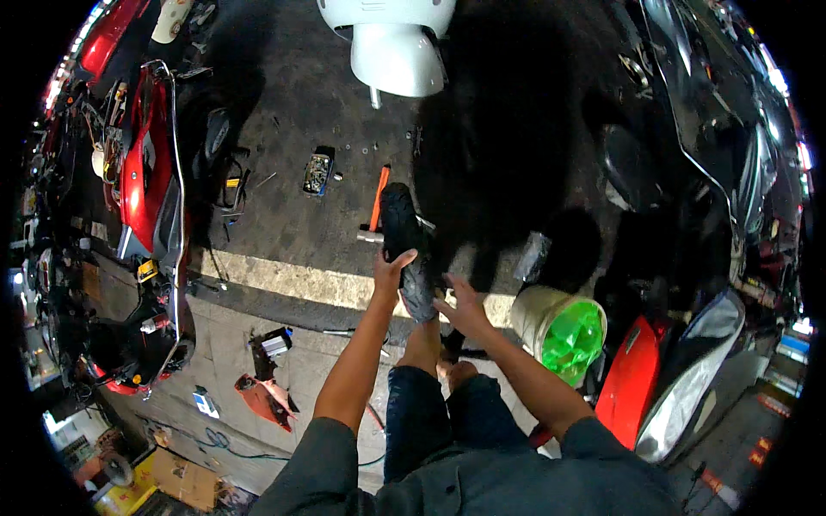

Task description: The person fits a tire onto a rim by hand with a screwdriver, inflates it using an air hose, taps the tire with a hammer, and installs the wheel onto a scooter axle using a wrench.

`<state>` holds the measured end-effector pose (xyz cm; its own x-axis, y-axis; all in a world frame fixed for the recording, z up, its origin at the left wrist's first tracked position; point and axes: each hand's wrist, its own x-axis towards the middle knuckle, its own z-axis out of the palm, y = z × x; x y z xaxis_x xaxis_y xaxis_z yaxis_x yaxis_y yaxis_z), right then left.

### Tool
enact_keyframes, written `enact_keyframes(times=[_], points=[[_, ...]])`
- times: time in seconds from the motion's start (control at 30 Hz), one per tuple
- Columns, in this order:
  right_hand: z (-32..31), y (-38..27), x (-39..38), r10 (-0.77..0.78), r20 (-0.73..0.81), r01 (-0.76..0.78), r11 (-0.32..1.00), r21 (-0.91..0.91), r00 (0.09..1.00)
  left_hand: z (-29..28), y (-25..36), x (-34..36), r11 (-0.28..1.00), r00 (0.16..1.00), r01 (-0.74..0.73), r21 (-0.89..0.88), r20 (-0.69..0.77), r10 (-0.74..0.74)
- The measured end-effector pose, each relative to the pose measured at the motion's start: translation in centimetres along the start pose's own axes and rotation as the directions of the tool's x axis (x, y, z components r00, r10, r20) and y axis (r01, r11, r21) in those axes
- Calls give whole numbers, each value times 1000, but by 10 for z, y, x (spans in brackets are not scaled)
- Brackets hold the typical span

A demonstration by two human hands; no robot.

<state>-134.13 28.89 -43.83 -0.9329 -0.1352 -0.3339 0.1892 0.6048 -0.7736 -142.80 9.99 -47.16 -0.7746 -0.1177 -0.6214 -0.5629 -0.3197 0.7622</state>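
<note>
A black tyre stands on edge in front of my legs, its tread facing up toward me. My left hand grips its left side, with the thumb lying over the tread; the other fingers are partly hidden. Just right of the tyre's near end is my right hand, its fingers apart and nothing in it. Whether its fingertips touch the tyre I cannot tell. Close by the tyre's left side lies a hammer with an orange handle.
A small tray of metal parts lies ahead on the left. To my right stands a pale bucket holding a green bag, beside a red panel. A red motorbike is at the left; a white scooter body is ahead.
</note>
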Motion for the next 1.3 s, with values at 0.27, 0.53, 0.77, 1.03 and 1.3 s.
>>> enact_keyframes(times=[0.27,0.53,0.77,1.03,1.3], points=[[29,24,216,115,-98,-146,902,-406,988,46,-18,210,986,990,142,93,-39,-139],[14,50,346,-63,-222,-106,732,-673,973,69,-56,256,951,983,170,257,27,-183],[-19,47,431,-303,-140,120,699,-705,943,43,-64,261,893,907,413,-181,167,-386],[-2,37,443,-207,-43,134,765,-630,977,3,-47,226,904,912,411,116,-49,-408],[21,6,508,-335,-60,255,811,-526,940,33,14,231,928,913,372,-12,-178,-368]])
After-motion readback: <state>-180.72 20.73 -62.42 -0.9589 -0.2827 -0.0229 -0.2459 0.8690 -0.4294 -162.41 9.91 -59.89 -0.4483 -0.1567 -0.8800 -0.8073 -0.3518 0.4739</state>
